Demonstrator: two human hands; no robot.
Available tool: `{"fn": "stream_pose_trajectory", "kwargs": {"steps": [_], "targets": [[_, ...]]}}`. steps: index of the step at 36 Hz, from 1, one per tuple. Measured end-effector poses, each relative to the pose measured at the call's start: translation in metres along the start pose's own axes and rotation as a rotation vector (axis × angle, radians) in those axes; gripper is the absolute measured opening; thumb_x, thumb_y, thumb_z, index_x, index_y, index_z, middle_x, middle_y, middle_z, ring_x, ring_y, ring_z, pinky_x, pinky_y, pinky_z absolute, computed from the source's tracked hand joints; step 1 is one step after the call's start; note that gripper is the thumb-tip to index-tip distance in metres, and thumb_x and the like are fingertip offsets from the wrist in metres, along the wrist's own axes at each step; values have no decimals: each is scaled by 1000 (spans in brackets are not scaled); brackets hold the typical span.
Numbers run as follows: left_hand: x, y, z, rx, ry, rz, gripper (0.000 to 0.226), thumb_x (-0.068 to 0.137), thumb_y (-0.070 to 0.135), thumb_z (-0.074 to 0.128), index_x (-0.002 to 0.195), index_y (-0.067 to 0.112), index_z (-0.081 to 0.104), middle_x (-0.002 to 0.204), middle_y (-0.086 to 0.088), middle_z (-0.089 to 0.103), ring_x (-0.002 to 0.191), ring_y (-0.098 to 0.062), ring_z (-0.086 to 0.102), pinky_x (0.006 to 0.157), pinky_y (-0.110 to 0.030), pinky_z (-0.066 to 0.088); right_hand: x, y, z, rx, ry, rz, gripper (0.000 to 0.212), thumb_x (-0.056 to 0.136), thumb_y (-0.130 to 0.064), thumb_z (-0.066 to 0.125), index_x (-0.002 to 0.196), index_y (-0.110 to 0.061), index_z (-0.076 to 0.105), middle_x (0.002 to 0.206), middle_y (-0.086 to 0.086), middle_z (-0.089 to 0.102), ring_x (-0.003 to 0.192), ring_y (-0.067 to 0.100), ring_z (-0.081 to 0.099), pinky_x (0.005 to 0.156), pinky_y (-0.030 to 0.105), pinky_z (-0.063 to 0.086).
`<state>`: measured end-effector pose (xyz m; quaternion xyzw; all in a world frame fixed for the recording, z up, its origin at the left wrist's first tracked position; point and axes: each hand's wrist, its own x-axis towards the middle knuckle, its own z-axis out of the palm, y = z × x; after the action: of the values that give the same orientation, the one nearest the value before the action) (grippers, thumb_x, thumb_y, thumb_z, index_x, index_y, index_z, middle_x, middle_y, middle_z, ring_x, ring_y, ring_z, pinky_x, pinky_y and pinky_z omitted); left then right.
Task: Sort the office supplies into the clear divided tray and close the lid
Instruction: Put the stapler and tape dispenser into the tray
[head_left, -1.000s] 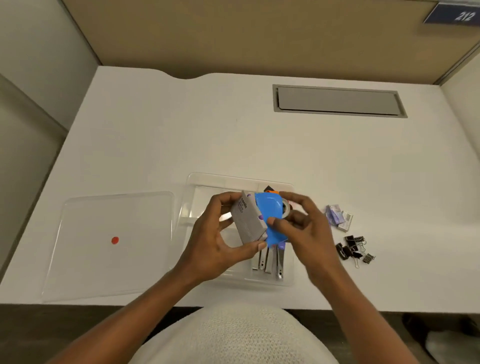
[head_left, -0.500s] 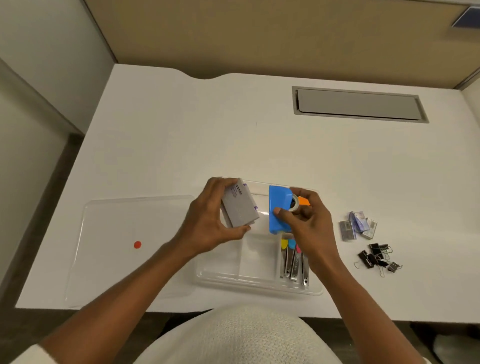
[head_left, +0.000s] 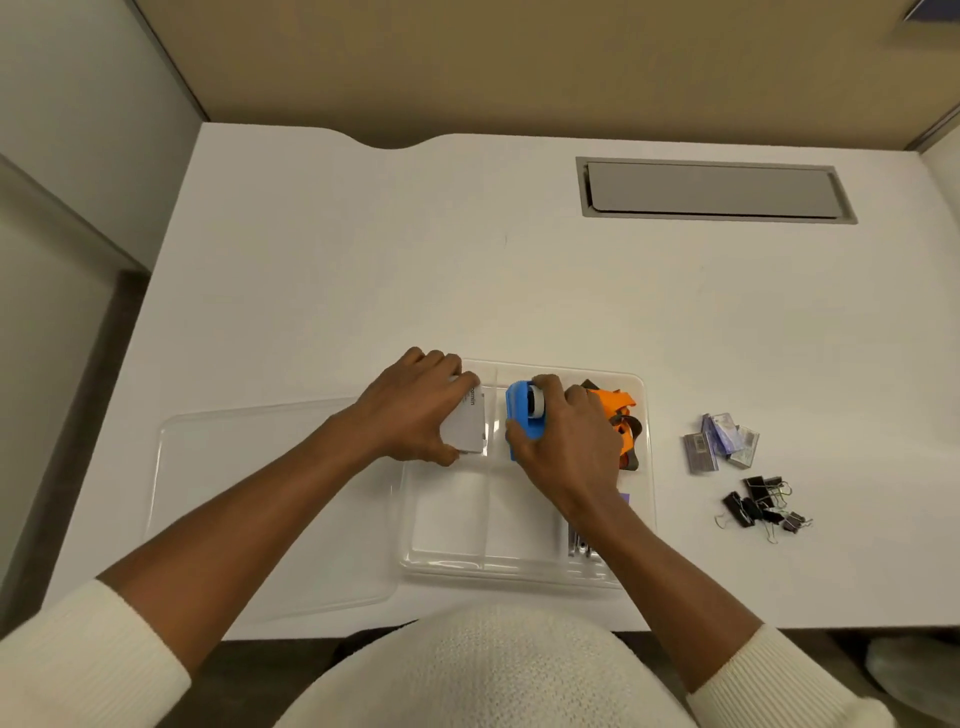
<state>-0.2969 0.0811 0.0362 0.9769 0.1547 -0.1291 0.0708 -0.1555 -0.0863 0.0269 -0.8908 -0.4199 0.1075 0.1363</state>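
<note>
The clear divided tray (head_left: 519, 566) lies near the desk's front edge. My left hand (head_left: 415, 410) grips a grey box (head_left: 467, 426) down in the tray's back left compartment. My right hand (head_left: 566, 441) grips a blue tape dispenser (head_left: 522, 415) in the back middle compartment. Orange staple removers (head_left: 615, 410) fill the back right compartment. Metal clippers (head_left: 579, 545) show in the front right compartment, partly hidden by my right forearm. The clear lid (head_left: 260, 499) lies flat to the tray's left.
Small staple boxes (head_left: 719, 441) and a pile of black binder clips (head_left: 761, 506) lie loose on the white desk right of the tray. A grey cable hatch (head_left: 714, 189) is set in the desk at the back right.
Both hands moved apart and down from above the tray; the grey box went to the back left compartment and the blue tape dispenser to the back middle one.
</note>
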Motion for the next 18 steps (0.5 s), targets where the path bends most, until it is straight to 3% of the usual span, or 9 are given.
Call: {"fn": "stream_pose_trajectory", "kwargs": {"steps": [6,10,18], "targets": [[14,4,-5,34,-108,9,87,64,70,77,131,22,51,121,-1,55,106,-23,51,89,-35,43,14,3,17,-161,-62,-15,65,89,-58,64,139,-19,48,109,9,67,102,26,58,74,35,50],[21,13,-6,9,-195,-7,87,66,66,83,132,20,51,126,-4,54,111,-24,51,89,-34,44,15,4,27,-231,-102,-51,65,92,-57,61,139,-15,46,114,12,66,105,27,57,79,35,51],[18,26,-8,-32,-279,-96,92,70,66,83,141,20,48,141,-5,51,123,-26,51,89,-38,51,14,1,17,-218,-124,-43,62,95,-60,57,138,-16,48,121,13,61,105,26,59,76,33,51]]}}
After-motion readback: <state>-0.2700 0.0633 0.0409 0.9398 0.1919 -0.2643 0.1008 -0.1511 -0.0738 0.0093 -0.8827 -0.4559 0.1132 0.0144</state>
